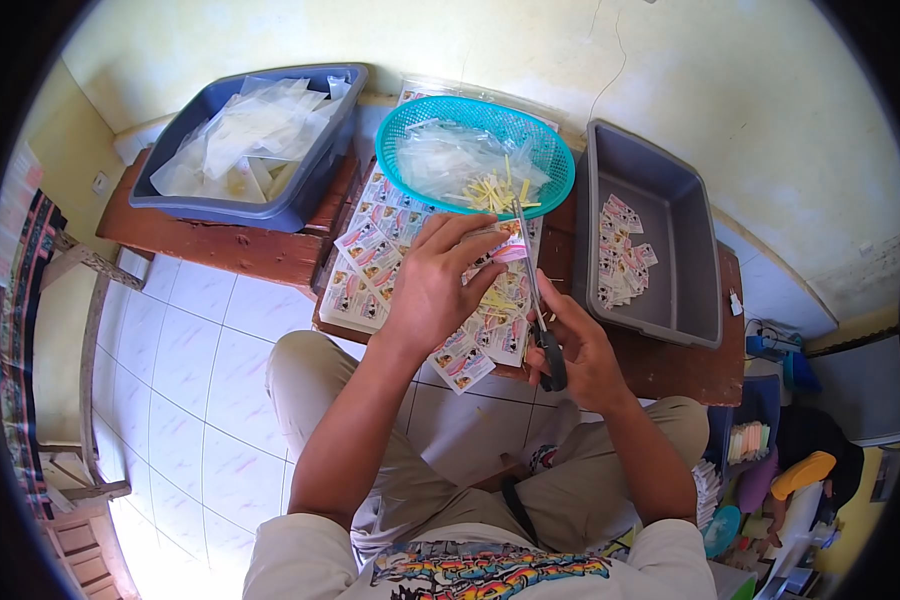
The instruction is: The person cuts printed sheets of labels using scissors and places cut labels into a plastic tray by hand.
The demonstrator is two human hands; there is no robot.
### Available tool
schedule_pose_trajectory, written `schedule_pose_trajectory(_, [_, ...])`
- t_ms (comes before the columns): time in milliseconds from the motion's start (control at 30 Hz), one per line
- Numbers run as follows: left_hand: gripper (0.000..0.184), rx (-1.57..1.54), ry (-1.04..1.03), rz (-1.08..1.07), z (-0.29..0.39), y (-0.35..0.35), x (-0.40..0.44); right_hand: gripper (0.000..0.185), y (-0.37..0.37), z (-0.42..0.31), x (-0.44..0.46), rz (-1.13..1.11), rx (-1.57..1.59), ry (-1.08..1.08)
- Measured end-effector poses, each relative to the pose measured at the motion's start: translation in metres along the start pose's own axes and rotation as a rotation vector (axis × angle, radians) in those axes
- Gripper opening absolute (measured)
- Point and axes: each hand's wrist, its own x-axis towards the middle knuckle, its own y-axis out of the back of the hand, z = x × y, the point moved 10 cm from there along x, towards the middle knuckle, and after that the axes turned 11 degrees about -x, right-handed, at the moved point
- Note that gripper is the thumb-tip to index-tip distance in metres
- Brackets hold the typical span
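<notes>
My left hand (435, 280) pinches a small printed label (511, 243) between thumb and fingers, just in front of the teal basket. In my right hand (582, 350) is a pair of scissors (549, 352), its black handles around my fingers and its blades pointing away from me along the label's right side. Whether the blades touch the label I cannot tell. Beneath my hands lie printed sheets (345, 290) of uncut labels, with thin yellow offcuts scattered on them. One loose piece of printed sheet (460, 362) overhangs the near edge.
Behind the hands, the teal basket (388, 150) holds clear plastic bags and yellow strips (490, 190). A grey bin (675, 215) at right contains cut labels (622, 262). At left, a blue-grey tub (225, 212) of translucent bags stands on a wooden bench (170, 222). Another person (815, 465) bends at far right.
</notes>
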Motion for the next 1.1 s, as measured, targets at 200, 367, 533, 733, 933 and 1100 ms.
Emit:
schedule_pose_trajectory(200, [0.043,0.000,0.000,0.004,-0.0007,0.0002,-0.0001,0.088,0.0004,0.0018,0.0001,-0.003,-0.003,-0.009])
schedule_pose_trajectory(367, [0.042,0.002,0.002,0.000,-0.0022,-0.0005,-0.0003,0.088,0.0004,0.0006,-0.0005,0.000,-0.007,-0.005])
schedule_pose_trajectory(533, [0.042,-0.004,-0.002,0.008,-0.0014,0.0004,-0.0003,0.088,-0.0002,0.0002,-0.0010,-0.001,-0.005,-0.022])
schedule_pose_trajectory(733, [0.041,-0.009,0.001,0.005,-0.0024,0.0005,-0.0009,0.088,-0.0006,0.0014,-0.0005,0.004,0.039,-0.028])
schedule_pose_trajectory(933, [0.041,-0.026,-0.001,-0.003,-0.0005,-0.0009,-0.0006,0.088,0.0020,0.0045,-0.0002,0.009,0.046,-0.021])
schedule_pose_trajectory(1100, [0.042,-0.031,0.004,-0.002,-0.0018,-0.0020,-0.0010,0.089,0.0019,0.0048,0.0001,0.015,0.049,-0.031])
